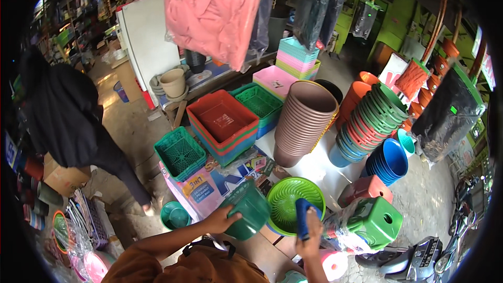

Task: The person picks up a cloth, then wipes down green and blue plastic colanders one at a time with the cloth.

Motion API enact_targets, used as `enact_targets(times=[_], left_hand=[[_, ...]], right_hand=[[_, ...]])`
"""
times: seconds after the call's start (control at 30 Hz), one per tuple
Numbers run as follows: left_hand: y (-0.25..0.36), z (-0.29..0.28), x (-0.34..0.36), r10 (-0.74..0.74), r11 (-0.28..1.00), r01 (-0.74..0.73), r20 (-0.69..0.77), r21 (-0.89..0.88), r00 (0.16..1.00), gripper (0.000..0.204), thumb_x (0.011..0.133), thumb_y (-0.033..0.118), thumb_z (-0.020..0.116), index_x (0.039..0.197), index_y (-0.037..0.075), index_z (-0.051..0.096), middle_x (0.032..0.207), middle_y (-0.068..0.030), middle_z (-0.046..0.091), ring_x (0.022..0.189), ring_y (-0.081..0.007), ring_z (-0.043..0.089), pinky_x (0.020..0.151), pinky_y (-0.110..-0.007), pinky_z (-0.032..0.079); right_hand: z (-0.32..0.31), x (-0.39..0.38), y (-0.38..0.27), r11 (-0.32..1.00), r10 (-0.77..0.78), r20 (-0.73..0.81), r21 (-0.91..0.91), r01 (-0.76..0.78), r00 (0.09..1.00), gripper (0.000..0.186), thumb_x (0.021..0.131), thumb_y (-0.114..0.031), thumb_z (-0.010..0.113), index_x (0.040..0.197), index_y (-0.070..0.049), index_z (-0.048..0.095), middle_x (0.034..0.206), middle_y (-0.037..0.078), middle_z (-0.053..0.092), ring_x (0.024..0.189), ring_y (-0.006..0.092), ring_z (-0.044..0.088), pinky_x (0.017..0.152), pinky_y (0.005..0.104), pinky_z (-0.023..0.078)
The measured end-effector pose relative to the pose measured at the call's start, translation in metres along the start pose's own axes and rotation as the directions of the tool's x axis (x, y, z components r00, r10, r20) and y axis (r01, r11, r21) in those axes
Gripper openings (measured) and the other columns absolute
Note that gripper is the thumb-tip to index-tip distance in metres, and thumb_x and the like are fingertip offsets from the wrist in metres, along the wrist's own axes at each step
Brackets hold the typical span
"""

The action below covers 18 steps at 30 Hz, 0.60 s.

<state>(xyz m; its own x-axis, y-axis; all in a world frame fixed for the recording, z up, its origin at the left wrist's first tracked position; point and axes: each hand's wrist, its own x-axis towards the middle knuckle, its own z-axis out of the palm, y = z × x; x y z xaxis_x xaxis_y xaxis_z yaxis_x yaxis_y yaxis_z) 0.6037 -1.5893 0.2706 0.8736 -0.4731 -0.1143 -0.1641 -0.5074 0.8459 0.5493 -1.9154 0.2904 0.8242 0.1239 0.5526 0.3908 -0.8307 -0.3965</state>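
Note:
My left hand grips the edge of a dark green plastic tub, which is tilted in front of me. In my right hand is a folded blue cloth, held over the right side of a lime green basket with a slotted pattern. The basket rests at the near edge of the display table, just right of the tub. My right fingers are wrapped round the cloth and partly hidden.
Stacked red trays, green baskets and tall brown pots crowd the table. Colourful pots and a green stool stand to the right. Pink packaged goods hang overhead. A person in dark clothes is at left.

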Motion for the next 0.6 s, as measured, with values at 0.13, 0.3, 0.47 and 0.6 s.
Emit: enact_targets(times=[0.13,0.3,0.47,0.6], left_hand=[[-0.006,-0.003,-0.007,-0.293,0.817,0.111,-0.241,-0.565,0.925,0.048,0.099,0.044,0.050,0.121,0.002,0.054,0.103,-0.0077,0.063,0.094,-0.0191,0.058,0.085,-0.034,0.047],[0.019,-0.027,-0.030,-0.594,0.599,0.180,-0.283,-0.780,0.753,0.059,0.103,0.052,0.030,0.116,0.001,0.058,0.103,-0.0050,0.062,0.092,-0.0117,0.055,0.085,-0.027,0.046],[-0.013,-0.050,-0.056,-0.443,0.702,0.140,-0.274,-0.698,0.854,0.058,0.103,0.050,0.030,0.114,0.001,0.059,0.101,-0.0037,0.062,0.089,-0.0110,0.055,0.081,-0.026,0.047],[-0.044,-0.069,-0.074,-0.253,0.785,0.031,-0.273,-0.619,0.928,0.049,0.105,0.043,0.033,0.111,0.002,0.059,0.092,0.0002,0.060,0.084,-0.0085,0.053,0.075,-0.026,0.046]], right_hand=[[0.051,0.017,-0.094,0.975,-0.074,0.340,0.223,-0.004,0.938,0.079,0.073,-0.019,0.063,0.147,-0.009,0.036,0.151,0.017,0.034,0.142,0.0341,0.029,0.110,0.0575,0.021],[0.092,0.021,-0.164,0.976,-0.214,0.491,0.129,0.173,0.845,0.084,0.073,-0.028,0.068,0.149,-0.017,0.034,0.154,0.007,0.032,0.143,0.0271,0.028,0.111,0.0546,0.023],[0.098,0.068,-0.193,0.952,-0.304,0.496,0.124,0.280,0.813,0.080,0.073,-0.030,0.067,0.147,-0.020,0.038,0.153,0.003,0.034,0.141,0.0259,0.031,0.112,0.0537,0.024],[0.109,0.120,-0.202,0.976,-0.217,0.404,0.066,0.208,0.889,0.076,0.076,-0.032,0.068,0.145,-0.021,0.041,0.148,0.005,0.043,0.136,0.0289,0.038,0.110,0.0534,0.027]])
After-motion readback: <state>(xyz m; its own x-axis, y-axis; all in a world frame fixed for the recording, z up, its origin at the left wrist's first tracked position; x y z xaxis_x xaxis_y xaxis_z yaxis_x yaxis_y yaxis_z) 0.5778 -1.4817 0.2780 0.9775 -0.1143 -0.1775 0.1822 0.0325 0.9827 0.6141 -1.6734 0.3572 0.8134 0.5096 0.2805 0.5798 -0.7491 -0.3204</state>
